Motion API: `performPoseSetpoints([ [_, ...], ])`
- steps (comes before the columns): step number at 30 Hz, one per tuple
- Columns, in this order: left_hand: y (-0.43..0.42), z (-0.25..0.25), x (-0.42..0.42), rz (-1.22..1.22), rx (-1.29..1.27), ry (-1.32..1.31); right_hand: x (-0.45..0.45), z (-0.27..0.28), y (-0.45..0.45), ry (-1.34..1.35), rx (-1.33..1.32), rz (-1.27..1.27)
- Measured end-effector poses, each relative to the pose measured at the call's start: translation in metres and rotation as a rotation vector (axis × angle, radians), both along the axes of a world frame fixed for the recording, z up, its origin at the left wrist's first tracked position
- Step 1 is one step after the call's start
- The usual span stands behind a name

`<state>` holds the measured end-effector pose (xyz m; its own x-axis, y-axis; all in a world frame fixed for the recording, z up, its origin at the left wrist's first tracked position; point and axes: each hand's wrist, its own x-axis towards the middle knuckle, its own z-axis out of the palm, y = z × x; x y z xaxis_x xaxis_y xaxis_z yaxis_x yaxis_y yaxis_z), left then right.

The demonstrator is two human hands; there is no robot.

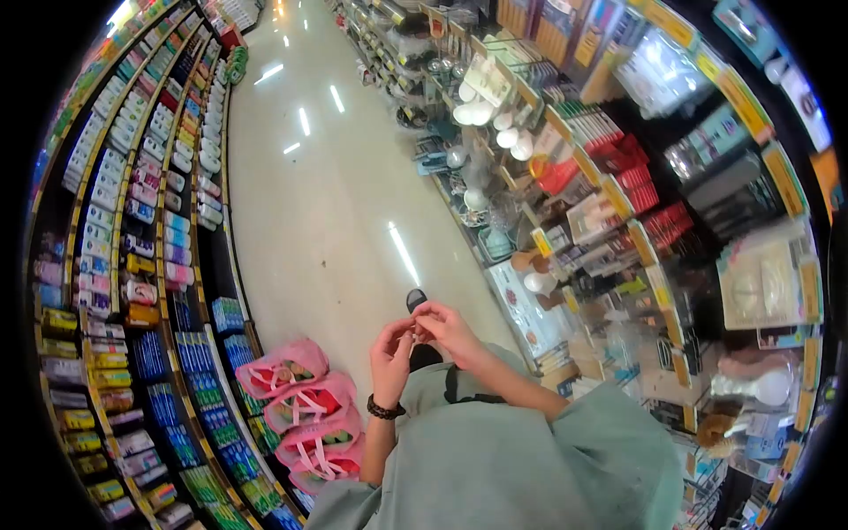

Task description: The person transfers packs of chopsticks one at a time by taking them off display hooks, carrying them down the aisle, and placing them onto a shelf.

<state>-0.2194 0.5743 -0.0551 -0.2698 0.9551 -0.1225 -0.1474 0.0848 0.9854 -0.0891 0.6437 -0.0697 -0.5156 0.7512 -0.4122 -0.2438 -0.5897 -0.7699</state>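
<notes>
My left hand and my right hand meet in front of my body, with their fingertips bent inward and pressed together. Whatever lies between the fingers, if anything, is too small to make out. A dark braided bracelet circles my left wrist. Just beyond the hands, a dark shoe shows on the floor. Below them spreads my grey-green shirt. Several pink bags with light straps stand in a row to the left of my left forearm.
A glossy pale floor runs ahead as a store aisle. Shelves of bottles and packets line the left side. On the right, racks hold kitchenware, including white ladles, red baskets and a boxed item low down.
</notes>
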Motion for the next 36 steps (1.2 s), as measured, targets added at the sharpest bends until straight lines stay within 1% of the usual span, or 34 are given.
performPoseSetpoints([
  [2,0.047,0.001,-0.025,-0.039,-0.028,0.004,-0.020,0.003,0.047,-0.032,-0.009,0.003],
  [4,0.095,0.014,-0.047,-0.061,-0.036,0.008,-0.040,0.021,0.096,-0.026,-0.013,0.005],
  [7,0.161,0.020,-0.082,-0.031,0.043,-0.003,-0.076,0.043,0.159,-0.030,0.018,-0.031],
  [9,0.204,0.022,-0.102,-0.023,0.037,0.159,-0.095,0.052,0.193,-0.024,0.030,-0.058],
  [10,0.227,0.026,-0.110,0.003,0.079,0.191,-0.104,0.058,0.208,-0.027,0.024,-0.077],
  [13,0.279,0.035,-0.134,0.033,0.127,0.254,-0.120,0.058,0.250,-0.049,0.038,-0.074],
  [16,0.325,0.033,-0.152,0.028,0.121,0.218,-0.129,0.048,0.291,-0.086,0.050,-0.076],
  [18,0.353,0.030,-0.159,0.023,0.097,0.217,-0.137,0.037,0.325,-0.080,0.043,-0.112],
  [21,0.400,0.024,-0.167,0.002,0.093,0.219,-0.151,0.026,0.380,-0.034,-0.056,-0.228],
  [24,0.451,0.022,-0.168,-0.031,0.076,0.205,-0.162,0.017,0.435,0.015,-0.033,-0.269],
  [30,0.567,0.040,-0.182,-0.165,0.059,0.302,-0.178,0.033,0.558,0.096,-0.009,-0.442],
  [34,0.645,0.058,-0.175,-0.228,0.125,0.376,-0.172,0.051,0.621,0.111,0.068,-0.575],
  [36,0.685,0.068,-0.163,-0.285,0.177,0.359,-0.165,0.061,0.649,0.138,0.118,-0.633],
])
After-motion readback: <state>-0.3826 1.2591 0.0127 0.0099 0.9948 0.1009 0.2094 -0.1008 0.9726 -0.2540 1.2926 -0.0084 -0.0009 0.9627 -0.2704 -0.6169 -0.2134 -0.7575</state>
